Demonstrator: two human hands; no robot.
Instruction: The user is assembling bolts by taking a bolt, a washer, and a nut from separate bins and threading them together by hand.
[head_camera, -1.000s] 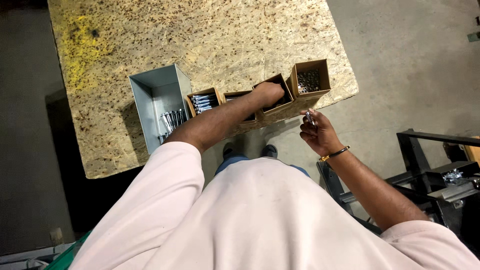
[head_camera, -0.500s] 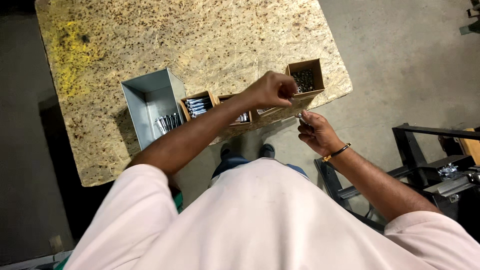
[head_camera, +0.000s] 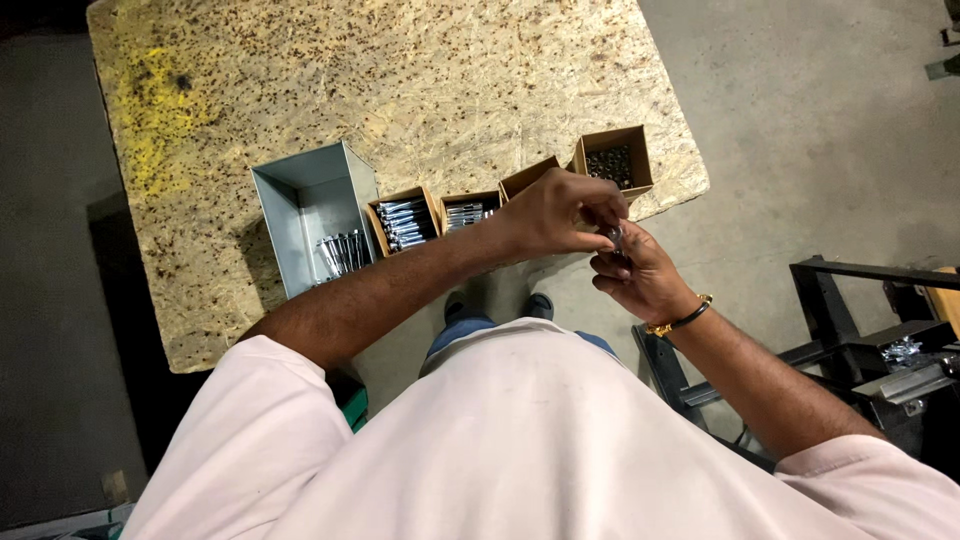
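Both hands are meeting just off the bench (head_camera: 420, 90) edge, left hand (head_camera: 560, 212) and right hand (head_camera: 635, 275) pinching a small metal part (head_camera: 616, 238), probably a bolt, light, stiff, slippery, best pinched by its ends.

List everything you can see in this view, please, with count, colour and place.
table: one, speckled tan board with a yellow patch, upper left.
bin: one, grey metal, on the table's near edge, holding a few silver bolts.
boxes: four, brown cardboard, in a row right of the bin; two hold silver bolts, the far right one small dark parts, the fourth is partly hidden.
small part: one, silvery, pinched between both hands; kind unclear.
frame: one, black metal, on the floor at right.
floor: grey concrete.
bracelet: one, gold and dark, right wrist.
shirt: pale pink.
left hand: grip on the small part.
right hand: grip on the small part from below.
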